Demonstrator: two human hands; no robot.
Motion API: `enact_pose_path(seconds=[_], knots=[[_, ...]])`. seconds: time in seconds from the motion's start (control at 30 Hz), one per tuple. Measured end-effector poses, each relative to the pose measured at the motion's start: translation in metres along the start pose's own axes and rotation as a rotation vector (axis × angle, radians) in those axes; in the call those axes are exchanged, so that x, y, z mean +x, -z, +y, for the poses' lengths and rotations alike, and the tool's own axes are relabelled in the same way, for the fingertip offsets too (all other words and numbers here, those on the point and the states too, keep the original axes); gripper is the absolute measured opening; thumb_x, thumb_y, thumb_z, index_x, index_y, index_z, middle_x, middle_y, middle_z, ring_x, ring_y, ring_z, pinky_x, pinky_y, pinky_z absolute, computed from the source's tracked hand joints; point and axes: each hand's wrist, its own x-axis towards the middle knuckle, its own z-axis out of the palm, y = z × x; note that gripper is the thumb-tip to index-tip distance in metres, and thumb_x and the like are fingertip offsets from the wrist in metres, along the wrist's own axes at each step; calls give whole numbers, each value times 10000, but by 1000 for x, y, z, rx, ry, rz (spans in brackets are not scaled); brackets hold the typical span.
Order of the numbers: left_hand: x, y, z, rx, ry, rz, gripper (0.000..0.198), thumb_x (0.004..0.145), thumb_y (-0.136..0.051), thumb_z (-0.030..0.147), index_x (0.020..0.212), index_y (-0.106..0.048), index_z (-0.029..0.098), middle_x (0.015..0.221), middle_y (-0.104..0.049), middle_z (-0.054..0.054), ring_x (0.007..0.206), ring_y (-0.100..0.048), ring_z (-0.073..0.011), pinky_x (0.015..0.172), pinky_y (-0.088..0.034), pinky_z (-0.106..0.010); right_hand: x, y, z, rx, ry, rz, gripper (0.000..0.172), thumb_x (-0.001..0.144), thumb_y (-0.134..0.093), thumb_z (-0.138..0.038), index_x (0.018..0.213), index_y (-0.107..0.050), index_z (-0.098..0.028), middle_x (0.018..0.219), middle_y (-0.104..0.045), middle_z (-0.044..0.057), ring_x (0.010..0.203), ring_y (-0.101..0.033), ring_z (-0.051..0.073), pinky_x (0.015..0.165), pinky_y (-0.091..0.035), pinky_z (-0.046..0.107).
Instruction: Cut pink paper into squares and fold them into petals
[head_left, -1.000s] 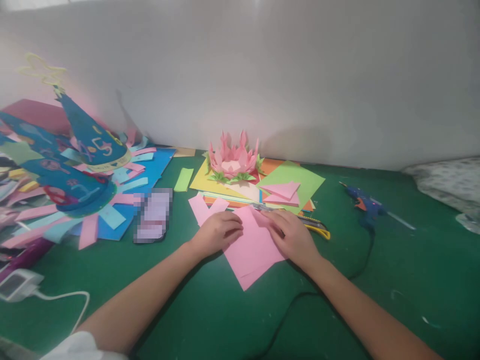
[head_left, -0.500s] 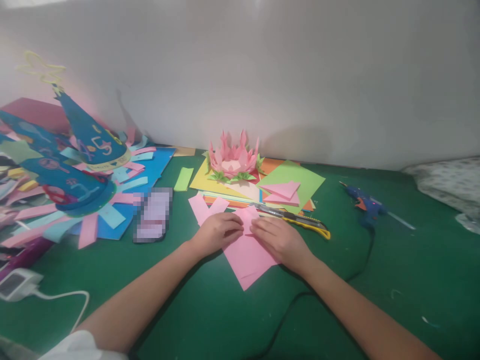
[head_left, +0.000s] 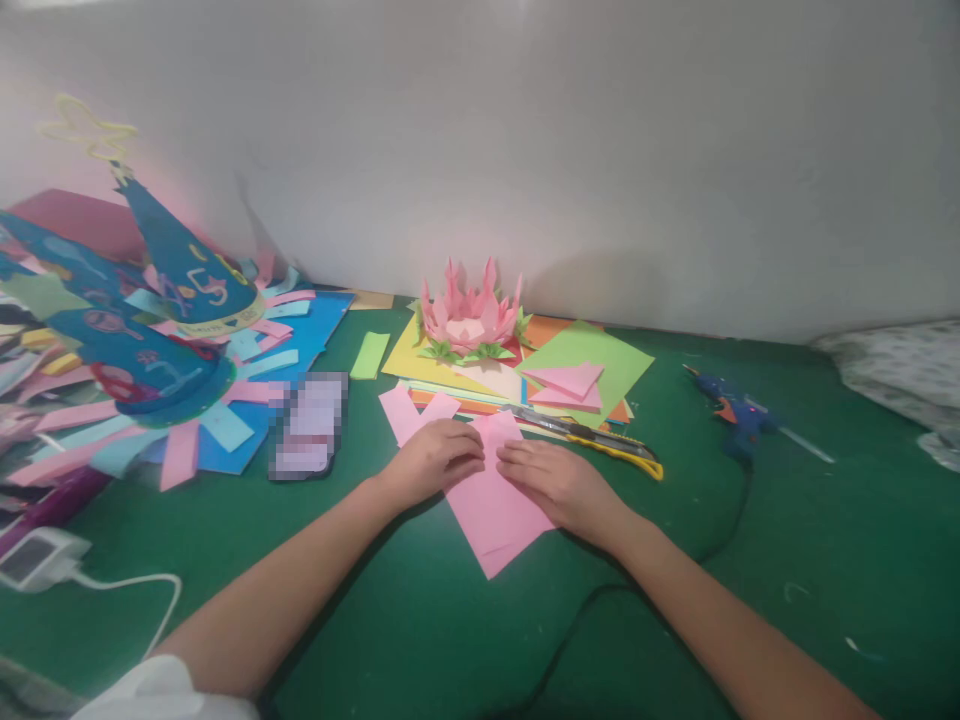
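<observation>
A pink sheet of paper lies on the green table in front of me, its far corner folded in. My left hand rests on its left edge with fingers curled, pressing the paper down. My right hand lies flat on the right part of the sheet, fingers stretched toward the left hand, the fingertips almost touching. A yellow utility knife lies just behind my right hand.
A pink paper lotus sits on a stack of coloured sheets by the wall. Blue paper cone hats and strips fill the left. A blue glue gun lies right, its cable trailing toward me. A white charger is near left.
My right hand has slid left across the pink sheet, folding its far right corner over toward my left hand. The left hand has stayed in place.
</observation>
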Motion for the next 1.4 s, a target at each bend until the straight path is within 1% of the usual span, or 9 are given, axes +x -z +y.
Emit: enact_pose_path(seconds=[0.2, 0.43, 0.57, 0.73, 0.93, 1.03, 1.17, 1.3, 1.4], knots=[[2, 2, 1, 17, -5, -13, 199, 880, -511, 284, 832, -665, 168, 901, -682, -74, 865, -619, -170, 808, -479, -307, 1, 3, 2, 30, 42, -2, 329, 887, -419, -85, 1123, -629, -175, 1147, -660, 83, 1097, -596, 194, 970, -484, 398], [2, 2, 0, 6, -9, -4, 200, 875, -523, 289, 812, -669, 168, 895, -688, -69, 890, -618, -172, 826, -475, -304, 1, 7, 1, 69, 84, -60, 327, 902, -403, -109, 1150, -608, -167, 1173, -646, 77, 1128, -576, 202, 979, -472, 421], [2, 1, -1, 1, -19, 8, 196, 870, -532, 285, 807, -671, 162, 882, -691, -70, 887, -619, -176, 820, -479, -305, 1, 7, -1, 61, 65, -88, 319, 904, -394, -105, 1137, -605, -162, 1191, -635, 79, 1127, -576, 200, 980, -467, 415], [2, 1, -1, 2, -41, 26, 184, 868, -533, 266, 801, -667, 160, 870, -692, -69, 885, -620, -177, 811, -483, -305, 2, 6, -2, 60, 0, -112, 250, 908, -425, -130, 1050, -629, -163, 1206, -626, 80, 1122, -577, 201, 980, -462, 410], [2, 0, -4, 16, -84, 51, 158, 856, -551, 247, 789, -666, 161, 843, -688, -69, 869, -624, -176, 819, -476, -317, 2, 7, -1, 78, 2, -171, 258, 918, -413, -131, 1075, -614, -166, 1242, -603, 71, 1165, -544, 195, 1014, -427, 404], [1, 0, -4, 27, -92, 69, 152, 851, -557, 245, 788, -665, 158, 872, -681, -77, 862, -622, -174, 813, -477, -316, 2, 8, 0, 89, 13, -192, 260, 918, -416, -137, 1088, -610, -169, 1248, -599, 66, 1180, -531, 195, 1030, -409, 400], [1, 1, -3, 37, -85, 73, 136, 847, -557, 231, 794, -656, 153, 912, -666, -85, 861, -615, -173, 795, -478, -309, 2, 9, 0, 103, 13, -215, 268, 919, -412, -136, 1100, -606, -170, 1252, -596, 63, 1184, -527, 197, 1028, -409, 399], [2, 2, -2, 36, -51, 43, 114, 844, -543, 211, 807, -636, 155, 906, -658, -80, 861, -601, -173, 784, -472, -309, 1, 8, 1, 111, 7, -222, 274, 924, -402, -141, 1103, -606, -181, 1253, -596, 53, 1196, -513, 191, 1043, -390, 390], [3, 2, -2, 44, -18, 19, 90, 833, -556, 219, 819, -621, 159, 908, -652, -73, 863, -593, -174, 813, -458, -324, 0, 7, 2, 118, 12, -226, 274, 921, -406, -140, 1102, -606, -189, 1256, -595, 48, 1206, -503, 186, 1053, -376, 383]])
